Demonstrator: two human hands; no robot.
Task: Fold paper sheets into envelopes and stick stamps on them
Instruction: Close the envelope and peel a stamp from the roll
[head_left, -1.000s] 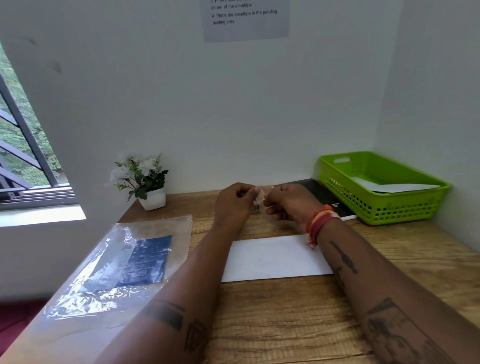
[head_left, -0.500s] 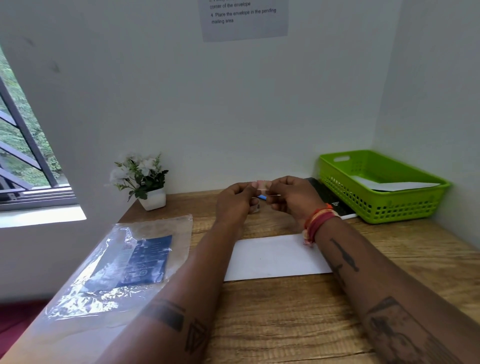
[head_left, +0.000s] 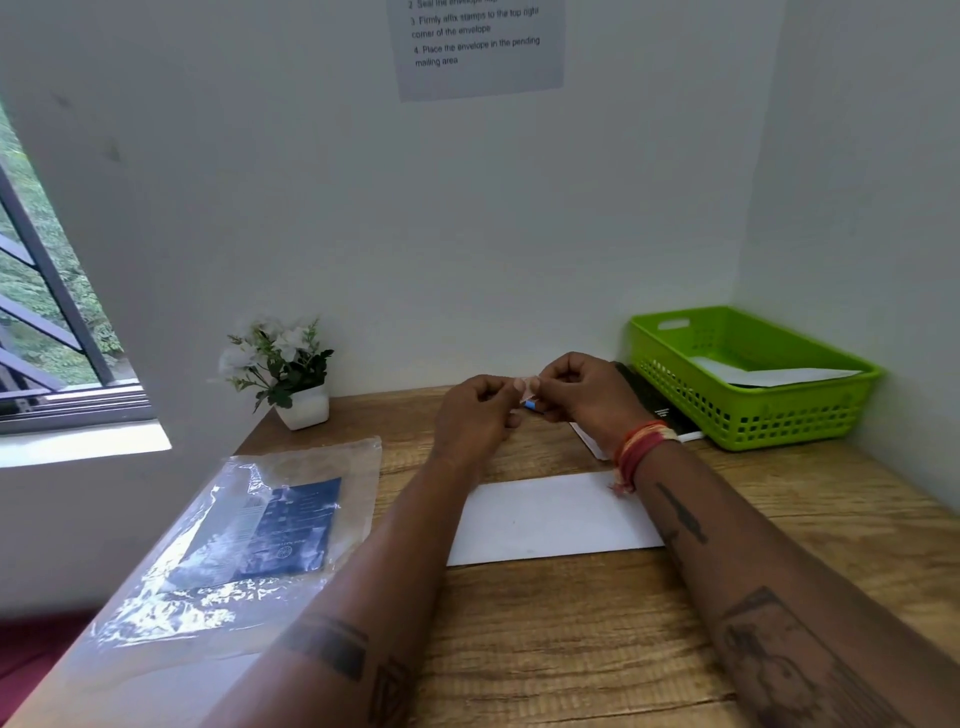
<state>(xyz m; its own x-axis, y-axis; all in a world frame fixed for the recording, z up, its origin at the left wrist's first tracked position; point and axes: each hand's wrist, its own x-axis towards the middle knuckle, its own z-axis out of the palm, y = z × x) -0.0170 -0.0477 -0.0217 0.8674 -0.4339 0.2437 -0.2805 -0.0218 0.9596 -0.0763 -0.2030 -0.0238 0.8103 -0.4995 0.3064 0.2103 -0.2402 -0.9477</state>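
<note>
A white folded envelope (head_left: 550, 517) lies flat on the wooden desk (head_left: 571, 639), between my forearms. Above its far edge both hands meet in the air. My left hand (head_left: 475, 415) and my right hand (head_left: 587, 395) pinch a small stamp (head_left: 529, 387) between their fingertips; it looks pale with a blue bit at its lower edge. Most of the stamp is hidden by the fingers.
A green plastic basket (head_left: 753, 415) with white paper inside stands at the back right corner. A black book (head_left: 657, 402) lies beside it. A clear plastic bag with a blue card (head_left: 260, 530) covers the desk's left side. A small potted plant (head_left: 291, 374) stands by the wall.
Both hands have risen slightly from the desk while still working the stamp between the fingertips. The envelope has not moved.
</note>
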